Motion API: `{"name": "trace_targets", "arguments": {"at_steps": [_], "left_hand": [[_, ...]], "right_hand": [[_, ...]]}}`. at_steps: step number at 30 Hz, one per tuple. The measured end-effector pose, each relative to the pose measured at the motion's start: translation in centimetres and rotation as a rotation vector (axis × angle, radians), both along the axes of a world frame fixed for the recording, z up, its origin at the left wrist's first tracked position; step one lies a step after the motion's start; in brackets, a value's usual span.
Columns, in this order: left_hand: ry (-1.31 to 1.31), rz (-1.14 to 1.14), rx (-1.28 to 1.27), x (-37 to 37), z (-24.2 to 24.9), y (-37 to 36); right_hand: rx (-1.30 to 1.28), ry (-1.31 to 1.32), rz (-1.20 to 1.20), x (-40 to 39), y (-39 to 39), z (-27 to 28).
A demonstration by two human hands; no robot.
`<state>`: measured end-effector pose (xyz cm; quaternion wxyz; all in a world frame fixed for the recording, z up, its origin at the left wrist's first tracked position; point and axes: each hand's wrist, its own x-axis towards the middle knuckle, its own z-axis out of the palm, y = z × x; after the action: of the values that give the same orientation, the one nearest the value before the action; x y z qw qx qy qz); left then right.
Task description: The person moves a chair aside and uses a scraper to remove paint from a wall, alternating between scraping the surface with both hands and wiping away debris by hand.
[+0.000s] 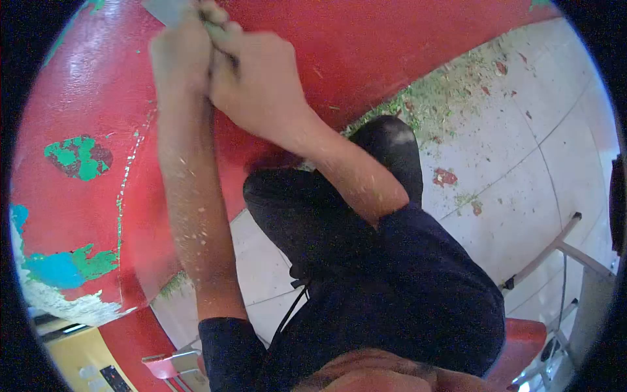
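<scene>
Two hands, left hand [184, 55] and right hand [258, 81], meet at the upper left, fingers curled closed around the base of a flat grey blade [164, 9]; blur hides each finger's placement. The blade meets the frame's top edge. Bare red surface [366, 46] opens rightward to its diagonal edge, beyond which flakes [445, 177] dot the tiled floor [516, 147].

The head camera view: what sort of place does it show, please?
Probably an indoor room under repair, though I cannot be sure: the red painted surface has green patches, red and green flakes litter the tiled floor, and metal furniture legs stand nearby.
</scene>
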<state>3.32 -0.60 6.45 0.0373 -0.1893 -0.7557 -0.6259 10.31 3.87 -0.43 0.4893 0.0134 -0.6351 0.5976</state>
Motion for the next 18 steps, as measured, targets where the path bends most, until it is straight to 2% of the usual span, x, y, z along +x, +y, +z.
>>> {"name": "trace_targets", "arguments": {"at_steps": [2, 4, 6, 8, 9, 11, 13, 15, 16, 17, 18], "left_hand": [[-0.075, 0.018, -0.019, 1.4, -1.6, -0.4], [0.058, 0.015, -0.094, 0.8, -1.3, -0.3], [0.103, 0.087, -0.317, 0.0, 0.9, 0.6], [0.085, 0.053, -0.245, 1.2, 0.7, 0.4], [0.097, 0.029, -0.194, 1.5, 1.1, 0.6], [0.037, 0.061, -0.097, 0.5, -1.3, -0.4], [-0.005, 0.091, -0.067, 0.4, -2.7, -0.9], [0.119, -0.044, -0.129, -0.6, -1.1, -0.8], [0.093, -0.072, -0.091, -0.9, -0.6, -0.6], [0.09, -0.103, -0.042, -1.1, 0.2, -0.4], [0.092, -0.008, -0.129, 0.1, 0.1, -0.2]], "right_hand": [[0.031, -0.01, 0.002, -0.2, 0.4, 0.0], [0.037, -0.067, 0.04, -0.2, 0.2, -1.0], [0.048, 0.009, -0.04, -2.1, 0.8, 0.4], [0.043, 0.096, -0.124, -2.6, 0.4, 0.8], [0.01, 0.039, -0.043, -1.7, 0.1, 0.2], [-0.055, -0.076, 0.13, 0.6, -0.7, -2.0], [0.026, -0.091, 0.055, -0.4, -0.8, -2.1], [0.126, -0.064, -0.049, -1.2, 0.3, 0.1], [0.131, 0.022, -0.035, -2.0, 0.5, 0.4], [0.098, -0.026, 0.005, -1.0, 0.2, 0.3], [0.075, -0.057, 0.035, 0.7, -0.1, -0.1]]}}
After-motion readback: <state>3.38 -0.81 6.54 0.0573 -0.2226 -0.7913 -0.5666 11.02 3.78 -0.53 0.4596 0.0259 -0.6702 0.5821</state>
